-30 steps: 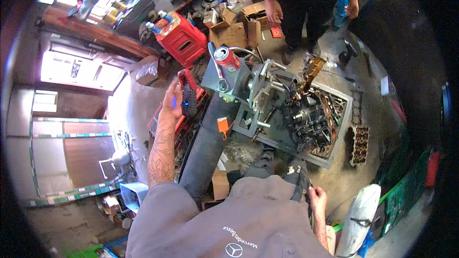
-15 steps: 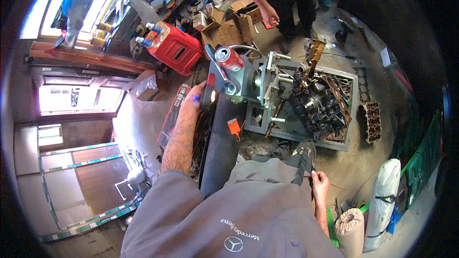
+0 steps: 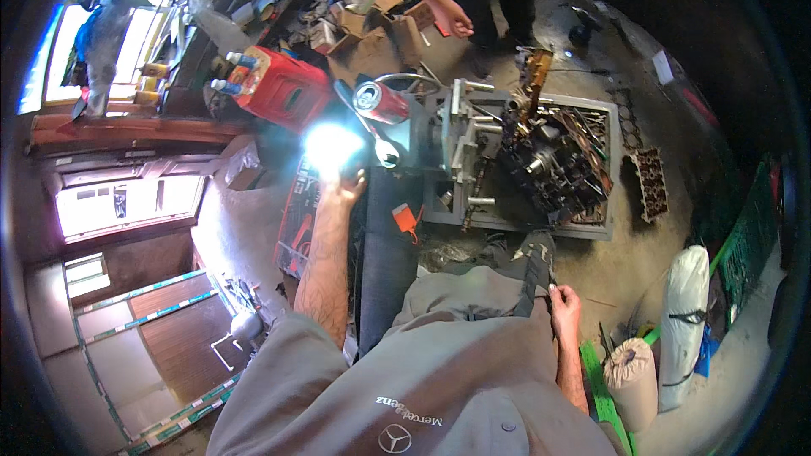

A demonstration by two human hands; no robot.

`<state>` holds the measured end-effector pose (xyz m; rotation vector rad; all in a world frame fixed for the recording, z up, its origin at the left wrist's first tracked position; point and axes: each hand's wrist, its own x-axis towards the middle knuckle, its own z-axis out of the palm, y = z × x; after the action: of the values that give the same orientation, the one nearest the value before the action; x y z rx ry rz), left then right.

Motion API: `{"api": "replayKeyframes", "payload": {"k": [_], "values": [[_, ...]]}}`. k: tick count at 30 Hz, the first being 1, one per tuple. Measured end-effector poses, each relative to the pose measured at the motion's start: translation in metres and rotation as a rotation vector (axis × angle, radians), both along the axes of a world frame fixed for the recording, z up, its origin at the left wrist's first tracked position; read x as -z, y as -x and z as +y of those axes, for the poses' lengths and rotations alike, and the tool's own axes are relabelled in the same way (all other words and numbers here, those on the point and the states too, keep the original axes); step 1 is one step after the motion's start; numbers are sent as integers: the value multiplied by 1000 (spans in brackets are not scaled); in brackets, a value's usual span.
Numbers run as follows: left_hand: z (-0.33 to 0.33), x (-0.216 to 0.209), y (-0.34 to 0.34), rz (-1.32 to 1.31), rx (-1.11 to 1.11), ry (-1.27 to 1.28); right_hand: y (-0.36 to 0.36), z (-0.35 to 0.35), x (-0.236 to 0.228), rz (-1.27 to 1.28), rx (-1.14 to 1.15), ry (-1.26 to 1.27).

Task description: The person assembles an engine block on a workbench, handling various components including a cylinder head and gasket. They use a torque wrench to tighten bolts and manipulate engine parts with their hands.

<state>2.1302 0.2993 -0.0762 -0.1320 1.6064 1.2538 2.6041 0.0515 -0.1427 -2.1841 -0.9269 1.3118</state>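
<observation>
My left hand (image 3: 340,192) holds a lit work light (image 3: 334,149); its glare washes out the lamp's body and some of my fingers. Just right of the light, a long-handled wrench (image 3: 387,154) lies on the grey engine stand beside a red drink can (image 3: 380,103). Low on the right, my right hand (image 3: 567,308) hangs by my trouser leg with fingers curled at the dark fabric; what they pinch, if anything, is too small to tell. A dark, oily engine part (image 3: 557,165) is at the stand's far side, over a grey metal tray (image 3: 528,225).
A red canister (image 3: 283,89) stands behind the light, near cardboard boxes (image 3: 372,51). An orange tag (image 3: 407,219) hangs by the black cylinder (image 3: 389,262). Another person's hand (image 3: 456,21) is at the top. A cylinder head (image 3: 649,186) lies on the floor right of the tray.
The work light in my left hand has turned so its beam glares straight into view. My view has shifted, so the stand appears further left and higher. My right hand keeps its place by the trousers.
</observation>
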Motion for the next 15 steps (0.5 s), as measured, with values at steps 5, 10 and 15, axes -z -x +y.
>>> {"api": "replayKeyframes", "payload": {"k": [5,10,15], "values": [[-19,48,34,912,382,-382,-1,2,0,-6,-32,-59],[1,39,-22,1331,442,-419,-13,4,-10,-68,-79,-13],[5,22,-28,1353,274,-398,-12,13,-9,-14,-96,15]]}}
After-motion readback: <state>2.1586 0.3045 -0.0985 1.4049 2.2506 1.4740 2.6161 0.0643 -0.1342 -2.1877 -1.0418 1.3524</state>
